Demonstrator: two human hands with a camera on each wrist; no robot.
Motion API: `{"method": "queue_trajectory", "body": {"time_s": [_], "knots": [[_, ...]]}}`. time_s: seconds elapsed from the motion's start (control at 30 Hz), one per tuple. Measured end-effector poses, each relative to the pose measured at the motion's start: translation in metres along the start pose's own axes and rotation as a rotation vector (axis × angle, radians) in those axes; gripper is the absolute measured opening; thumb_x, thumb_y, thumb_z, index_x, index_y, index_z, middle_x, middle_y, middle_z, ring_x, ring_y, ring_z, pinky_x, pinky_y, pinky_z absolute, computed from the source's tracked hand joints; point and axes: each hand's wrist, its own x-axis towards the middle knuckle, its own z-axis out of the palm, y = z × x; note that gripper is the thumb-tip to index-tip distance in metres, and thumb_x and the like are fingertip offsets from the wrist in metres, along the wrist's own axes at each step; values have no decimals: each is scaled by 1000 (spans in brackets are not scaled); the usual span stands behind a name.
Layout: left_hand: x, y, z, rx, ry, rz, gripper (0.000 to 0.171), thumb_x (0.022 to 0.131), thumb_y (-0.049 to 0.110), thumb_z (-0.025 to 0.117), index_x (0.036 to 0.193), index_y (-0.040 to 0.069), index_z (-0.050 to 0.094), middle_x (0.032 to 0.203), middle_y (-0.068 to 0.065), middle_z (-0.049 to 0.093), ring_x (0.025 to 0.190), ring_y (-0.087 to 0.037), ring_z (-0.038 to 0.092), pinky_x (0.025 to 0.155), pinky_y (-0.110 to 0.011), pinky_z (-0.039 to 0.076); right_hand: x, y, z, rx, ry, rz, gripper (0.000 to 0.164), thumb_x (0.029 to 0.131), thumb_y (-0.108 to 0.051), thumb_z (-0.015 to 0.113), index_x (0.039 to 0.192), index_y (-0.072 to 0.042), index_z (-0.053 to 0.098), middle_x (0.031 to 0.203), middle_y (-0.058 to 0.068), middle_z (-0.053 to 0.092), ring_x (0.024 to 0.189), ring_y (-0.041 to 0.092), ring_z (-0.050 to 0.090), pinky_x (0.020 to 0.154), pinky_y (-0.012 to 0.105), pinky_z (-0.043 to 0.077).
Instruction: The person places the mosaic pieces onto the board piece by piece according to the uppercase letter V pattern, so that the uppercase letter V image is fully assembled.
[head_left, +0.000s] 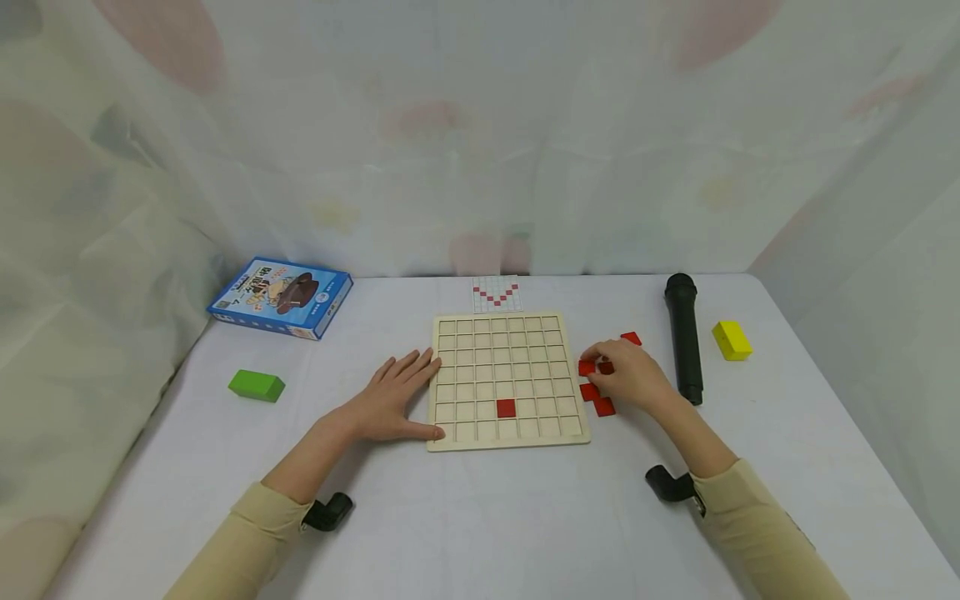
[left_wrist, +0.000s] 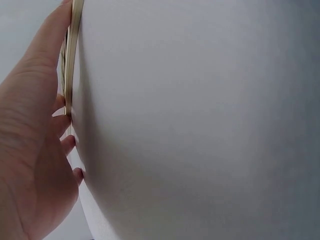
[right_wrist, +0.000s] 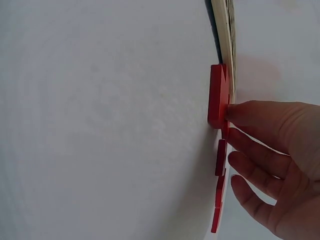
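Observation:
A pale wooden grid board (head_left: 465,446) lies flat, with one red square tile (head_left: 506,408) in a cell of a lower row. My left hand (head_left: 390,402) rests at the board's left edge, fingers spread, fingertips and thumb touching the rim. Just right of the board, my right hand (head_left: 632,375) has its thumb and index finger at opposite sides of a red tile (head_left: 587,368), in a pinch. More loose red tiles (head_left: 604,407) lie around it, some partly hidden by the hand. The right wrist view shows red tiles (right_wrist: 217,97) edge-on beside the fingertips.
Behind the board lies a small card (head_left: 497,294) with a red V pattern on a grid. A blue box (head_left: 281,297) and a green block (head_left: 257,385) are to the left. A black microphone (head_left: 683,337) and a yellow block (head_left: 732,340) lie to the right.

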Motion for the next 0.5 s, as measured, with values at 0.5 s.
{"method": "queue_trajectory", "body": {"time_s": [0.5], "knots": [[-1,-2,1,9,2,8,114,75,76,63,157,11,18,163,-9,10,148,-32,7,116,-57,6,6,-30,3,146,38,-59,29,86,-16,75,113,-10,68,106,3,67,98,24,57,80,38,52]]}}
